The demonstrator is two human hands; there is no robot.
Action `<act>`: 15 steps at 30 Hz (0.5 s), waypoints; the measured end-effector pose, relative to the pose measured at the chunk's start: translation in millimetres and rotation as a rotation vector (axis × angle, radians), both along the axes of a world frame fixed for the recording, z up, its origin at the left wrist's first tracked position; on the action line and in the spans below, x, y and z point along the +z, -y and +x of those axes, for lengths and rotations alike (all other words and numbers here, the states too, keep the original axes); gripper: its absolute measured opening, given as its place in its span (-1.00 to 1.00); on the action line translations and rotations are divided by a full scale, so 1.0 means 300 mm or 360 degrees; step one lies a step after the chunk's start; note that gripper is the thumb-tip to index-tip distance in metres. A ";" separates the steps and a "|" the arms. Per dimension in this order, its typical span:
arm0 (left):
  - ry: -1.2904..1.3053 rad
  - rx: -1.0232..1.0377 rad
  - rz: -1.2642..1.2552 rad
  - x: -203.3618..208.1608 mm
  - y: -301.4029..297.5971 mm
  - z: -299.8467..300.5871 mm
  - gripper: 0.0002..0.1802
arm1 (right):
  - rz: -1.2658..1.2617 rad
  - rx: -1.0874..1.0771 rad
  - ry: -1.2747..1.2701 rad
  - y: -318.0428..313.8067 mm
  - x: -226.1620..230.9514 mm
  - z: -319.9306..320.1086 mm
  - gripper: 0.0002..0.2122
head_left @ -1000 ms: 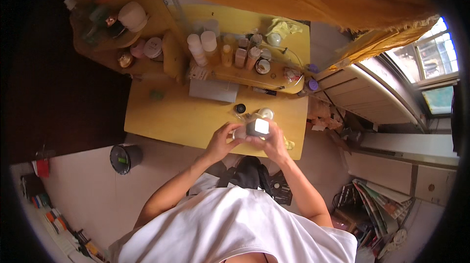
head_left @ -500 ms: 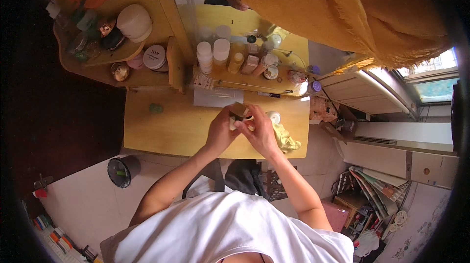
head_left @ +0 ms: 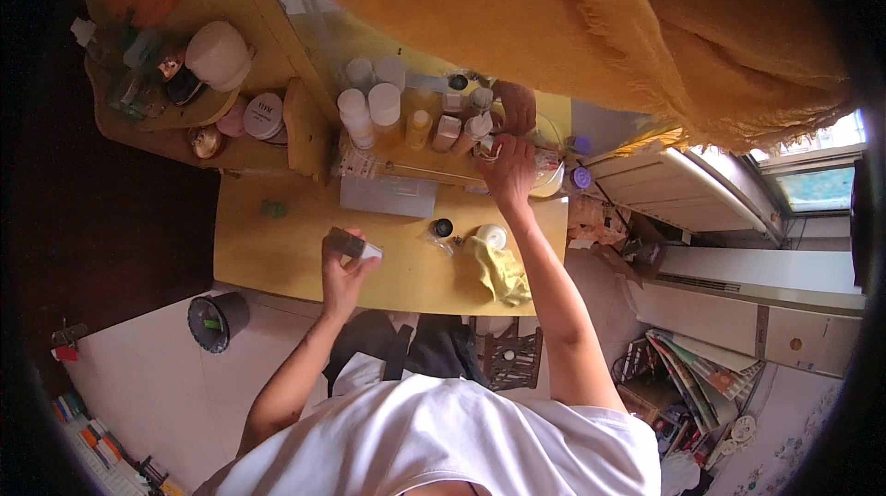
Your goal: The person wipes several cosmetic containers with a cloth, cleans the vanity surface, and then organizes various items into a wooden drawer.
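Note:
Over the front left of the wooden table [head_left: 268,261], my left hand [head_left: 341,279] is closed around a small box-like block [head_left: 353,244], dark on one side with a pale end. My right hand [head_left: 510,171] reaches to the shelf [head_left: 443,168] at the back. Its fingers are pinched around a small whitish thing that they mostly cover. A round black-topped piece [head_left: 443,227] lies on the table between my arms. Beside my right forearm are a white round jar [head_left: 492,236] and a crumpled yellow cloth [head_left: 501,272].
White-capped bottles [head_left: 355,113] and small jars line the shelf before a mirror. A pale flat box [head_left: 388,196] lies below it. An orange cloth [head_left: 646,35] hangs at upper right. A corner shelf [head_left: 212,108] holds containers at left; a bin [head_left: 219,321] stands on the floor.
My hands, together over the table before, have parted. The left moved left with the block; the right reached back to the shelf. The black-topped piece now shows on the table.

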State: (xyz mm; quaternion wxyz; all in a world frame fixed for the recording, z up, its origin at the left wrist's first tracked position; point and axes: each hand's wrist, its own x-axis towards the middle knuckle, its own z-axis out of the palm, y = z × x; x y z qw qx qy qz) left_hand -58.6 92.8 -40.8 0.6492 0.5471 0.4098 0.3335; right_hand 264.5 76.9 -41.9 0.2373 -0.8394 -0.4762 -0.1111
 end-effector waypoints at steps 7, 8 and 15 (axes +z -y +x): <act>-0.0285 -0.0161 0.0853 0.091 0.045 0.310 -0.48 | 0.0425 0.0134 -0.0513 0.010 -0.054 0.032 -0.62; -0.0118 -0.0131 0.0657 0.118 0.057 0.386 -0.49 | 0.0362 0.0119 -0.0532 0.017 -0.066 0.037 -0.60; -0.0176 0.0289 0.0737 0.026 0.049 0.691 -0.47 | 0.0176 0.0039 -0.0608 0.071 -0.072 0.081 -0.56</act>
